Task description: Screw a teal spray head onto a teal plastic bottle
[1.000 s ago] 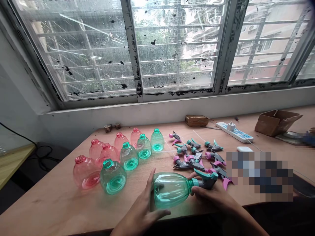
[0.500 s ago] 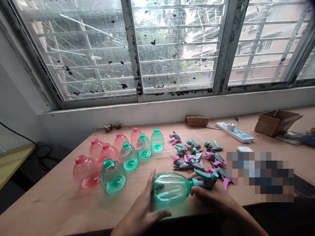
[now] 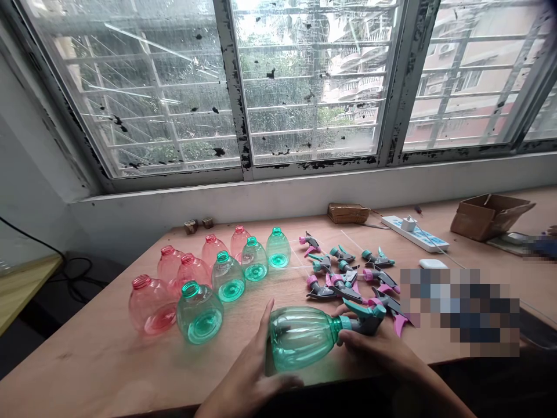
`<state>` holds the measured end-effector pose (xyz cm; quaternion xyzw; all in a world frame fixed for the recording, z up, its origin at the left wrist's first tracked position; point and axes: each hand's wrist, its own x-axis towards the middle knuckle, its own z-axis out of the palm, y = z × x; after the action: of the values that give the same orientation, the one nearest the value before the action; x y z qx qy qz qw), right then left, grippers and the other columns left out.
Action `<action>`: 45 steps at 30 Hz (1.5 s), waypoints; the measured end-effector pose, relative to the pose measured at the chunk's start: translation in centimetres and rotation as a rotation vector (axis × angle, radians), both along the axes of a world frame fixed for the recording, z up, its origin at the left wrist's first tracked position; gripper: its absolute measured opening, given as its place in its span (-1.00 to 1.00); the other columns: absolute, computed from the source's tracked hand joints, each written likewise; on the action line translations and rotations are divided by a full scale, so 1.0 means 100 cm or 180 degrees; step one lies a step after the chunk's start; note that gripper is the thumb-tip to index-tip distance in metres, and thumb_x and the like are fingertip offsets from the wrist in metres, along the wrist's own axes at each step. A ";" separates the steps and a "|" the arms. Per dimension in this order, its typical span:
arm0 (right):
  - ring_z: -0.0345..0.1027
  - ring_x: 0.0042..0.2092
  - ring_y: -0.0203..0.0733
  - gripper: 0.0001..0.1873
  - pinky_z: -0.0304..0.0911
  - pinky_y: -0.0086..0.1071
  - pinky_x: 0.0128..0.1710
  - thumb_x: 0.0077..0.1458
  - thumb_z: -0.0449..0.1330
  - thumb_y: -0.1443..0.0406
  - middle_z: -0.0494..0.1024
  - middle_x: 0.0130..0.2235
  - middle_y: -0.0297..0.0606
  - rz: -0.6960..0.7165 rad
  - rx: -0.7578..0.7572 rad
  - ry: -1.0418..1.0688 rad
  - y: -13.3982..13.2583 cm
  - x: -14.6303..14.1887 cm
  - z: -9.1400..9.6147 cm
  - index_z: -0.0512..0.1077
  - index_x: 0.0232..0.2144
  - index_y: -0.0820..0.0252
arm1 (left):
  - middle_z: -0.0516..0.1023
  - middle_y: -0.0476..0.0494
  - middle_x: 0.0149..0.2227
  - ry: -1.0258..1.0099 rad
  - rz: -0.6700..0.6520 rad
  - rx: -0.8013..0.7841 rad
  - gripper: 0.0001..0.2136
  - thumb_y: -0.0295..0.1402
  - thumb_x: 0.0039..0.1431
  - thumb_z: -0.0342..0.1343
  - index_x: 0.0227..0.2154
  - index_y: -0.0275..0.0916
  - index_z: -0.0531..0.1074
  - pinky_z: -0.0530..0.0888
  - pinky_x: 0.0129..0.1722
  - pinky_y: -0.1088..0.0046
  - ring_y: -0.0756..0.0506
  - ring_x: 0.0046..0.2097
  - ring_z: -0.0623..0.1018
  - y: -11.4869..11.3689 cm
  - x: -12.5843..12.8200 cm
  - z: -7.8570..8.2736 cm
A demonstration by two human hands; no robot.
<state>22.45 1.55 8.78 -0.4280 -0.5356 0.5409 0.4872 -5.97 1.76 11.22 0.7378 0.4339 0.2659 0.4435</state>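
Note:
A clear green spray bottle [image 3: 301, 338] lies sideways between my hands near the table's front edge, its base to the left. Its grey and teal trigger head [image 3: 364, 318] sits on the neck, pointing right. My left hand [image 3: 256, 363] cups the bottle's base, thumb below and fingers along the far side. My right hand [image 3: 374, 343] closes around the neck and collar under the trigger head; some of its fingers are hidden behind. Left of my hands stand several open green bottles [image 3: 200, 313] and red bottles [image 3: 152, 306]. Several loose trigger heads [image 3: 343, 287] lie just beyond the held bottle.
Thin white dip tubes stretch from some trigger heads across the wooden table [image 3: 87, 342]. Further right are a power strip [image 3: 415, 234], a white case [image 3: 433, 264] and an open cardboard box [image 3: 489, 217]. A brown wrapped block [image 3: 348, 213] lies by the window wall.
The bottle has shifted very slightly left and down in my hands. Both hands keep nearly the same place, and the other bottles and trigger heads stay put.

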 end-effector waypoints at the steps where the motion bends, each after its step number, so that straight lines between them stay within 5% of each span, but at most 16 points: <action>1: 0.26 -0.44 -0.26 -0.53 0.15 -0.42 -0.43 -0.04 0.44 0.02 0.46 -0.44 -0.39 0.0003 -0.0006 0.0003 0.000 0.000 0.000 0.52 -0.16 0.15 | 0.14 -0.24 0.40 0.0016 -0.0009 0.0008 0.11 -0.33 0.07 0.36 0.44 -0.15 -0.40 0.04 0.38 0.27 -0.26 0.42 0.08 0.000 0.000 0.000; 12: 0.26 -0.47 -0.25 -0.51 0.18 -0.40 -0.45 -0.08 0.45 -0.01 0.49 -0.44 -0.37 -0.0017 -0.0062 0.0046 -0.001 -0.002 0.002 0.53 -0.19 0.15 | 0.25 -0.24 0.33 -0.0114 0.0015 -0.0075 0.10 -0.36 0.04 0.37 0.43 0.00 -0.34 0.15 0.33 0.17 -0.28 0.32 0.29 0.001 0.000 -0.003; 24: 0.25 -0.48 -0.26 -0.48 0.15 -0.40 -0.46 -0.08 0.45 -0.03 0.49 -0.47 -0.38 0.0035 -0.0168 0.0102 -0.001 -0.002 0.000 0.53 -0.17 0.16 | 0.21 -0.25 0.35 -0.0110 -0.0107 -0.0016 0.04 -0.21 0.12 0.33 0.43 -0.03 -0.35 0.12 0.34 0.14 -0.32 0.33 0.26 -0.001 -0.002 0.000; 45: 0.24 -0.49 -0.27 -0.47 0.14 -0.41 -0.46 -0.09 0.46 -0.02 0.43 -0.48 -0.41 0.0005 -0.0169 0.0165 -0.002 -0.004 0.004 0.51 -0.16 0.16 | 0.08 -0.25 0.42 -0.0009 -0.0055 0.0124 0.03 -0.34 0.13 0.31 0.43 -0.03 -0.35 0.06 0.38 0.06 -0.31 0.40 0.14 -0.002 0.001 0.001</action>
<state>22.02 1.32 9.18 -0.4262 -0.5086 0.5661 0.4890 -5.91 1.58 11.29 0.7497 0.4216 0.2715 0.4319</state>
